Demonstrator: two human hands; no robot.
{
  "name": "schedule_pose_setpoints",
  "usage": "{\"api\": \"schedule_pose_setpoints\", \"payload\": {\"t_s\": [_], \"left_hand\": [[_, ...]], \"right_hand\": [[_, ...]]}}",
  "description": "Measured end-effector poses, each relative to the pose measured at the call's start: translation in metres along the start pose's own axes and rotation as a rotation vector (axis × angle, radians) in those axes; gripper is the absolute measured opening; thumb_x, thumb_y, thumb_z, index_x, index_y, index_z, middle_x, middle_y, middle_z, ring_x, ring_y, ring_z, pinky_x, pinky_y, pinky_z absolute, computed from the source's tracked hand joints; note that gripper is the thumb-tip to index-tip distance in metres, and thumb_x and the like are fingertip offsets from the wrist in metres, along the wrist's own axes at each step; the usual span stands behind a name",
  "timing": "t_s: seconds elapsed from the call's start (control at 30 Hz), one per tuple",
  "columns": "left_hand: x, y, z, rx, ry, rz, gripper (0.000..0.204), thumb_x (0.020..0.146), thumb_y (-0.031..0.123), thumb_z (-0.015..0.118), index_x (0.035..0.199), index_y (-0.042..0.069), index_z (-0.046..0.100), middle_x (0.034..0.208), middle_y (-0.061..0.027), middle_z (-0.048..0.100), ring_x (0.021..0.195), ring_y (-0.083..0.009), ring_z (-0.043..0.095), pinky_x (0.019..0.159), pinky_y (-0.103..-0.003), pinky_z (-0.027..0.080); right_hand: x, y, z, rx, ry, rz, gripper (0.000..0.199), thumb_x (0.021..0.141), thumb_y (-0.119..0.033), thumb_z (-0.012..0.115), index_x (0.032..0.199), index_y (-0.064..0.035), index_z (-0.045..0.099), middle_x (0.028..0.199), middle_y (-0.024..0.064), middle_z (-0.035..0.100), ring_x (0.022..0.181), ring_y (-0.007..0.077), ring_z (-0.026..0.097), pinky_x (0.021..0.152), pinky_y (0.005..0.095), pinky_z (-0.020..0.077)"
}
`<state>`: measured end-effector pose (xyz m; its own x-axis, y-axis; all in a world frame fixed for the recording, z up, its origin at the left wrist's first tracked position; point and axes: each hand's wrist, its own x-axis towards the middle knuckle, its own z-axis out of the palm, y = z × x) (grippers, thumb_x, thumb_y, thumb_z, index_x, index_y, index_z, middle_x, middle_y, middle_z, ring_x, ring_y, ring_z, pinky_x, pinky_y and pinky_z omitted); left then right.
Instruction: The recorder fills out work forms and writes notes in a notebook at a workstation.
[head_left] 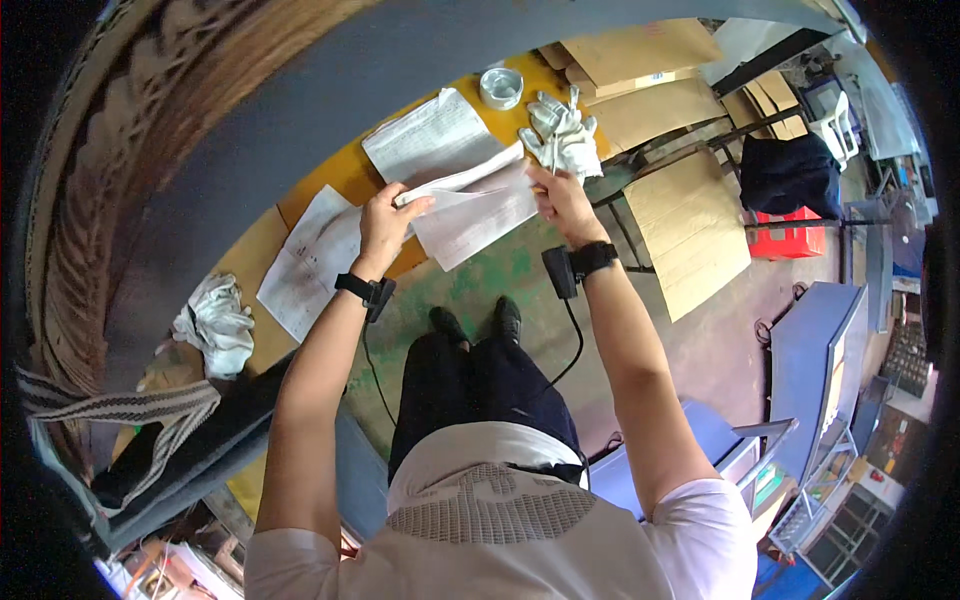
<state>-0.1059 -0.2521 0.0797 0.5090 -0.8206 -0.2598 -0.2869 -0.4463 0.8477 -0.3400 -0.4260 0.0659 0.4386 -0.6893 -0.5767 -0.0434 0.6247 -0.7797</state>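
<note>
Two hands of mine are at some printed sheets (472,228) raised over the near edge of the yellow counter (335,175): my left hand (383,230) pinches their left end between thumb and fingers, while my right hand (567,207) has its fingers curled at the right edge, too blurred to tell whether they grip. Beyond lie another paper (422,140), a round glass dish (501,89) and white gloves (568,140).

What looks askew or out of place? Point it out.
The white cloth at left looks carelessly crumpled, and the creased sheet nearby lies at a slant to the upper sheet. I see no spill.
</note>
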Motion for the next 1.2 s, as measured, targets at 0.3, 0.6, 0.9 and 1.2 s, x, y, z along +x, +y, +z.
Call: {"api": "schedule_pose_setpoints", "payload": {"t_s": [0.3,0.6,0.9,1.2], "left_hand": [[-0.025,-0.023,-0.006,-0.286,0.119,0.137,0.054,0.081,0.035,0.081,0.119,0.001,0.063,0.117,-0.0095,0.067,0.102,-0.0181,0.064,0.086,-0.032,0.052],[0.014,-0.017,-0.006,-0.267,0.51,0.103,0.028,0.087,0.022,0.073,0.104,-0.001,0.072,0.093,-0.0072,0.075,0.079,-0.0106,0.065,0.073,-0.028,0.05],[0.036,-0.007,-0.026,-0.308,0.536,0.131,0.023,0.088,0.019,0.073,0.1,-0.001,0.074,0.095,-0.0041,0.074,0.082,-0.0083,0.064,0.075,-0.025,0.049],[0.028,-0.001,-0.02,-0.263,0.438,0.105,0.024,0.088,0.02,0.074,0.104,0.002,0.074,0.095,-0.0033,0.074,0.083,-0.0079,0.065,0.075,-0.024,0.05]], "right_hand": [[0.043,-0.05,0.052,0.142,-0.258,-0.092,0.012,0.093,-0.013,0.066,0.093,-0.0047,0.056,0.067,-0.0037,0.043,0.049,0.0067,0.034,0.042,0.0242,0.0258],[0.047,-0.022,0.026,-0.865,0.014,-0.635,0.028,0.092,-0.029,0.065,0.087,-0.0017,0.067,0.08,0.0135,0.069,0.057,0.0284,0.057,0.056,0.0368,0.0472],[0.022,0.043,-0.029,-1.271,0.174,-0.247,0.045,0.077,-0.047,0.076,0.088,-0.0043,0.067,0.082,0.0156,0.069,0.082,0.0349,0.068,0.073,0.045,0.0529],[0.02,0.037,-0.021,-1.497,0.2,-0.484,0.035,0.084,-0.043,0.07,0.087,-0.008,0.07,0.087,0.0145,0.071,0.081,0.0335,0.07,0.073,0.0445,0.0544]]}}
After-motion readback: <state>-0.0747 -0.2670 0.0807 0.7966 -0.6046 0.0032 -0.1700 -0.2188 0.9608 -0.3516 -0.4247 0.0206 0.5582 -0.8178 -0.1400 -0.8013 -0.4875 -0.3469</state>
